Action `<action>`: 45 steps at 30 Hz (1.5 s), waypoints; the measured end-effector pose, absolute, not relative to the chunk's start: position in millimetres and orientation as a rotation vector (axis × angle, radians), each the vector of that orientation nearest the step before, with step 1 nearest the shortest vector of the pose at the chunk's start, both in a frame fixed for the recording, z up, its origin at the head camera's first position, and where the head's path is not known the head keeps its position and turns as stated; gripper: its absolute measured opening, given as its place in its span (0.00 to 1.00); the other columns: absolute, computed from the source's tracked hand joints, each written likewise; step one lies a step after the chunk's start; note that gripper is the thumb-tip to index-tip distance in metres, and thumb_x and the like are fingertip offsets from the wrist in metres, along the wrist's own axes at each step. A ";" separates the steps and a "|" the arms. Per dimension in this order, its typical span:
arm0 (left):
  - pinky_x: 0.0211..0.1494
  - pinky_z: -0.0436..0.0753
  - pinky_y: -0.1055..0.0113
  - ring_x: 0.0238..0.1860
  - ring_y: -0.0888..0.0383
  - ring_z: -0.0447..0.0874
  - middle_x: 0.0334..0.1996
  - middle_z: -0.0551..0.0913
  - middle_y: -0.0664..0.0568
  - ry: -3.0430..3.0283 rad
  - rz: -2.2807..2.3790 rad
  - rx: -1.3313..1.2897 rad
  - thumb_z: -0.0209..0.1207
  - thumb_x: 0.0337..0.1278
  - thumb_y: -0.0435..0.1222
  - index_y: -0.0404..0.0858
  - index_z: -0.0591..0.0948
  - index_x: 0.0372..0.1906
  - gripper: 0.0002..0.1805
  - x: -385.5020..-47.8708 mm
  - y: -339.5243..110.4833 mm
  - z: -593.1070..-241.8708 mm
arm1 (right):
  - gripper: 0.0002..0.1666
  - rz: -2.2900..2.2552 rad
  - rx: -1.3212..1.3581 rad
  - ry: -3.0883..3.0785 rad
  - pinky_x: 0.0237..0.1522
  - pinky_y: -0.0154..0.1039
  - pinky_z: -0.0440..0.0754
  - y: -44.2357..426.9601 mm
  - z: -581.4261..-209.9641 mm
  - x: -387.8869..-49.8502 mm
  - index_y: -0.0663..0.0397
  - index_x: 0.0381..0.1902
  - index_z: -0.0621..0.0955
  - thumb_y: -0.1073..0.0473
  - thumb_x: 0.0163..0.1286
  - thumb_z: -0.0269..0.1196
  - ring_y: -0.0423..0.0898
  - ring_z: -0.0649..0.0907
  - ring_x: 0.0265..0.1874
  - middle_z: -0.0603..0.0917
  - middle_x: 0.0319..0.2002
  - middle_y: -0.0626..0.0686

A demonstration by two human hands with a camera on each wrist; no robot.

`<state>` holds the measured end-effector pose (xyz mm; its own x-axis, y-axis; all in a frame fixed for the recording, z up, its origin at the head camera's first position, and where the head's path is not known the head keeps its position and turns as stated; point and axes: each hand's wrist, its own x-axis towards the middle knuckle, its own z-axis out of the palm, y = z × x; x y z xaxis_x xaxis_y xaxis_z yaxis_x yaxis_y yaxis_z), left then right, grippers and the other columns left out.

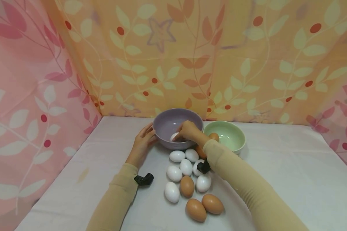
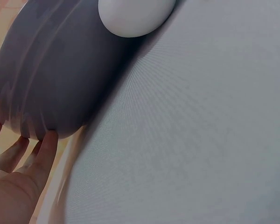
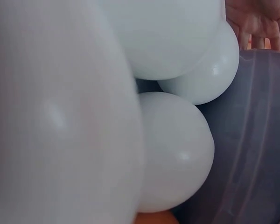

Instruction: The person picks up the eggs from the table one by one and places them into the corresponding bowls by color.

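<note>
A purple bowl [image 1: 173, 115] stands at the back of the white table. My left hand [image 1: 143, 142] rests its fingertips against the bowl's left outer side, fingers fairly straight; the left wrist view shows this hand [image 2: 23, 179] touching the bowl wall [image 2: 51, 70]. Over the bowl's near rim reaches my right hand [image 1: 189, 131], its curled fingers pinching a white egg [image 1: 174, 137] low inside the bowl. Part of that egg is hidden by the fingers. In front of the bowl lie several white eggs [image 1: 177, 156] and brown eggs [image 1: 187, 186].
To the right, a green bowl [image 1: 234, 134] stands beside the purple one, with a brown egg [image 1: 214, 137] at its left, partly behind my right arm. Two brown eggs [image 1: 212, 204] lie nearest the front. A floral cloth [image 1: 167, 64] hangs behind the table.
</note>
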<state>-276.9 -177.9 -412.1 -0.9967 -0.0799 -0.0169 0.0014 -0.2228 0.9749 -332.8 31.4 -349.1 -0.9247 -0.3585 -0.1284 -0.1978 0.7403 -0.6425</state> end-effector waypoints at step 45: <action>0.61 0.81 0.62 0.49 0.62 0.82 0.72 0.68 0.47 -1.926 -2.416 0.075 0.55 0.73 0.37 0.45 0.66 0.74 0.28 -277.4 -178.3 -415.0 | 0.32 -1.745 -0.494 2.190 0.53 0.33 0.84 152.9 -339.4 -176.6 0.68 0.57 0.80 0.59 0.57 0.75 0.46 0.84 0.56 0.82 0.57 0.66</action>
